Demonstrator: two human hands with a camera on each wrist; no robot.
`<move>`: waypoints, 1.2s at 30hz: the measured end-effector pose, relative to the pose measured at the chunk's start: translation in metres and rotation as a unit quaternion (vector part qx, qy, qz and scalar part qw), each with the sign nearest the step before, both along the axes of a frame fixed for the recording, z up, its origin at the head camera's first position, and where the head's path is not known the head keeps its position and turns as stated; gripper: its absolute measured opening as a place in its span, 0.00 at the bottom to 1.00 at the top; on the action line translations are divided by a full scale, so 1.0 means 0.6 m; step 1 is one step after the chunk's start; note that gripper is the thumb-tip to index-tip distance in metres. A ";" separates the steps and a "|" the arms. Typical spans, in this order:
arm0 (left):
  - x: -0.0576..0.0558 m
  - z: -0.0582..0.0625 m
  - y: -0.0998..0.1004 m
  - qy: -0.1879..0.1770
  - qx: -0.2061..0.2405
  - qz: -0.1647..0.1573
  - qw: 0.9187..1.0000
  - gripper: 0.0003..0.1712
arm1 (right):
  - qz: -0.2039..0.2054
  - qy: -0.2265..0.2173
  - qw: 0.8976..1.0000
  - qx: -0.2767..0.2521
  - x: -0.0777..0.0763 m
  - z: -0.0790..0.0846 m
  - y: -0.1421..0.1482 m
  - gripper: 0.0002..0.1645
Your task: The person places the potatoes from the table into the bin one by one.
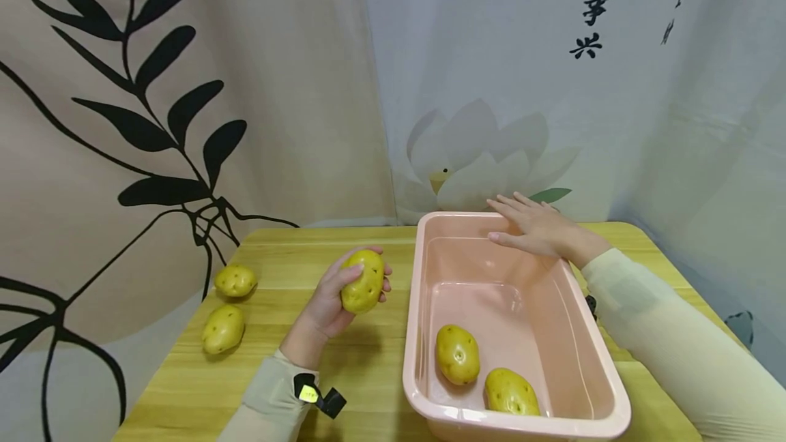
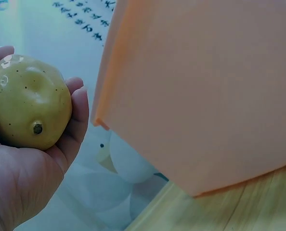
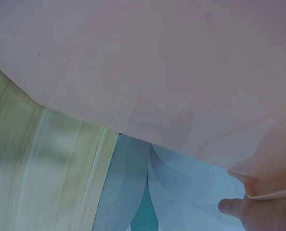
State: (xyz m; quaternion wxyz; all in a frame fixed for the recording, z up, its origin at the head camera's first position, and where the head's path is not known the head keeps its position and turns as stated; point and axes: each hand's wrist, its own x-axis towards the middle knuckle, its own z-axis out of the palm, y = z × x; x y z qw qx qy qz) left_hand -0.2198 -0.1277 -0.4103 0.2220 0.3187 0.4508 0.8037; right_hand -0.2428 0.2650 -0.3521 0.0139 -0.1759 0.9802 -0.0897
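Observation:
My left hand (image 1: 328, 302) grips a yellow potato (image 1: 365, 283) above the table, left of a pink plastic basin (image 1: 413, 319). Close up in the left wrist view, fingers and palm wrap around the potato (image 2: 32, 106), which has a dark spot near its lower end. With fingers outstretched, my right hand (image 1: 540, 229) rests on the basin's far right corner. Only part of that hand (image 3: 268, 214) appears at the rim in the right wrist view. Inside the basin lie two potatoes, one on the left (image 1: 457, 355) and another nearer the front wall (image 1: 511, 391).
Two more potatoes, a farther one (image 1: 236, 280) and a nearer one (image 1: 224, 329), lie at the left edge of the wooden table (image 1: 368, 387). Behind the table hangs a printed curtain (image 1: 295, 87) with leaves, a flower and black characters.

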 end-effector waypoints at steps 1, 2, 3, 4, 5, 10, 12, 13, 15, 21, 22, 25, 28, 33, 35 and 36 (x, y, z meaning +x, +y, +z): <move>0.001 0.002 0.000 0.003 0.000 -0.001 1.000 0.19 | -0.001 0.002 1.000 0.001 0.001 0.000 0.000 0.49; 0.003 0.004 0.000 0.004 0.000 -0.002 1.000 0.19 | -0.002 0.003 1.000 0.000 0.003 0.000 0.000 0.49; 0.004 0.006 0.001 0.005 0.000 -0.002 1.000 0.20 | -0.002 0.004 1.000 0.000 0.004 0.000 -0.001 0.49; 0.005 0.009 0.001 0.006 -0.002 -0.002 1.000 0.20 | -0.002 0.004 1.000 -0.001 0.006 0.000 -0.001 0.49; 0.006 0.012 0.001 0.007 -0.004 -0.001 1.000 0.20 | -0.002 0.005 1.000 -0.001 0.008 0.000 -0.002 0.49; 0.010 0.029 0.006 0.017 -0.015 -0.008 1.000 0.21 | -0.001 0.001 1.000 0.006 0.017 0.002 -0.005 0.49; 0.011 0.036 0.008 0.021 -0.015 -0.016 1.000 0.20 | -0.001 0.003 1.000 0.007 0.019 0.001 -0.005 0.49; 0.012 0.040 0.009 0.024 -0.014 -0.021 0.999 0.20 | 0.000 0.003 1.000 0.007 0.020 0.001 -0.006 0.49; 0.013 0.047 0.011 0.027 -0.010 -0.030 0.999 0.21 | 0.001 0.004 1.000 0.008 0.022 0.000 -0.007 0.49; 0.021 0.072 0.019 0.051 -0.014 -0.045 0.998 0.21 | -0.005 0.011 1.000 0.010 0.026 -0.003 -0.011 0.49; 0.022 0.076 0.021 0.053 -0.016 -0.047 0.997 0.21 | -0.005 0.012 1.000 0.009 0.027 -0.003 -0.011 0.49; 0.024 0.087 0.026 0.056 -0.018 -0.054 0.997 0.21 | -0.005 0.014 1.000 0.008 0.031 -0.003 -0.013 0.49; 0.024 0.097 0.033 0.056 -0.022 -0.062 0.996 0.21 | -0.004 0.015 1.000 0.009 0.032 -0.002 -0.013 0.50; 0.023 0.113 0.046 0.061 -0.032 -0.078 0.995 0.21 | -0.002 0.014 1.000 0.012 0.029 -0.001 -0.011 0.51; 0.024 0.121 0.051 0.066 -0.038 -0.080 0.994 0.21 | -0.002 0.013 1.000 0.011 0.028 -0.001 -0.011 0.50; 0.024 0.124 0.055 0.068 -0.042 -0.081 0.994 0.21 | -0.003 0.013 1.000 0.011 0.027 -0.001 -0.012 0.50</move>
